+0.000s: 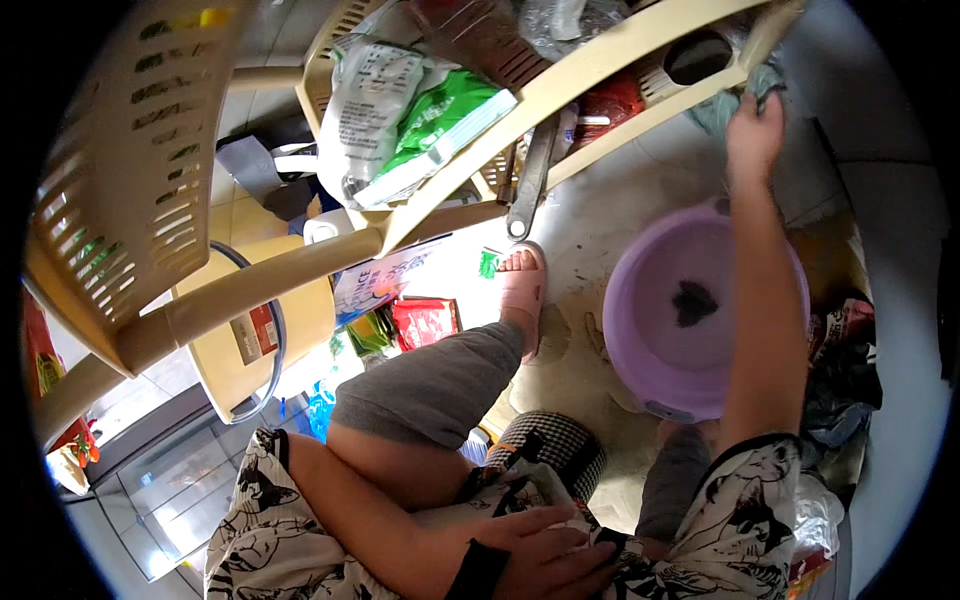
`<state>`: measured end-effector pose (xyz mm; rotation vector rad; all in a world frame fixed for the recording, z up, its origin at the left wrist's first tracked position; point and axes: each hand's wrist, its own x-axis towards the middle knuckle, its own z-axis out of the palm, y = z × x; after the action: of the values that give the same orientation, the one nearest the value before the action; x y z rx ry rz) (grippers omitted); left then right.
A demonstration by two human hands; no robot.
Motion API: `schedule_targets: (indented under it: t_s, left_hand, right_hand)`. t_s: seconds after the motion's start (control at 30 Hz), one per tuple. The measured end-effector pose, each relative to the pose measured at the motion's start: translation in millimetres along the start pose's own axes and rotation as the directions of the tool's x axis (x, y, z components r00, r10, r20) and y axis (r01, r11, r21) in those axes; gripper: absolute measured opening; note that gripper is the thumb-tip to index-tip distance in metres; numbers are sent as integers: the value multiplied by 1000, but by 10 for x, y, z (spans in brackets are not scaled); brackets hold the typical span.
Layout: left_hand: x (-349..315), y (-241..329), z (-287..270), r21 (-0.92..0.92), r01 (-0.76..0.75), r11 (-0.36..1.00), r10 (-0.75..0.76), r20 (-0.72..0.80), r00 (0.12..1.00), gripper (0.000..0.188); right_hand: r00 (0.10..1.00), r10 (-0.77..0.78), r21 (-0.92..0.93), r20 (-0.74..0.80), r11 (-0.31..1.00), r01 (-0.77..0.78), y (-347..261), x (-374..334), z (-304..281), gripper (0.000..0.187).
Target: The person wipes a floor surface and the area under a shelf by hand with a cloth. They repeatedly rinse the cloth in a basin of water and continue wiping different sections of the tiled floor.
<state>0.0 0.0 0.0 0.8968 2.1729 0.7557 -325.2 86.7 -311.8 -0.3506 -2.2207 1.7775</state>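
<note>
My right hand (pixel 755 135) reaches far forward, its fingers closed on a grey-green cloth (pixel 718 112). The cloth touches the end of a cream plastic shelf rack (pixel 600 75). Below my right forearm, a purple basin (pixel 630 350) stands on the floor, with cloudy water and a dark patch in it. My left hand (pixel 550 550) lies on my lap, fingers stretched out and holding nothing; a black band is round its wrist.
Bags, a green packet (pixel 435 120) and a dark red package (pixel 610 103) fill the rack. A cream bucket (pixel 215 330) and red packets (pixel 425 325) stand to the left. Dark bags (pixel 840 390) lie right of the basin. A checked stool (pixel 550 450) is under me.
</note>
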Motion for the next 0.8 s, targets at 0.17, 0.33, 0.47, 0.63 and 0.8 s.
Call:
schedule_targets:
  t_s: [0.17, 0.33, 0.47, 0.63, 0.8]
  left_hand:
    - [-108, 2, -147, -41, 33, 999, -34, -14, 999, 44]
    - [-180, -1, -204, -69, 56, 996, -56, -8, 998, 45]
    - [-262, 15, -185, -93, 58, 994, -62, -38, 997, 46]
    - [-277, -54, -207, -94, 32, 995, -38, -63, 997, 40]
    - [-256, -52, -211, -74, 16, 997, -21, -70, 997, 39]
  right_hand:
    - [949, 61, 293, 310, 943, -156, -337, -1470, 184, 16]
    - [811, 42, 436, 584, 826, -357, -1030, -2372, 360, 27]
    - [759, -303, 654, 577, 728, -207, -1312, -2646, 401, 44]
    - [770, -406, 625, 492, 781, 12, -1701, -2896, 569, 47]
    - [757, -573, 514, 313, 773, 372, -1440, -3078, 888, 45]
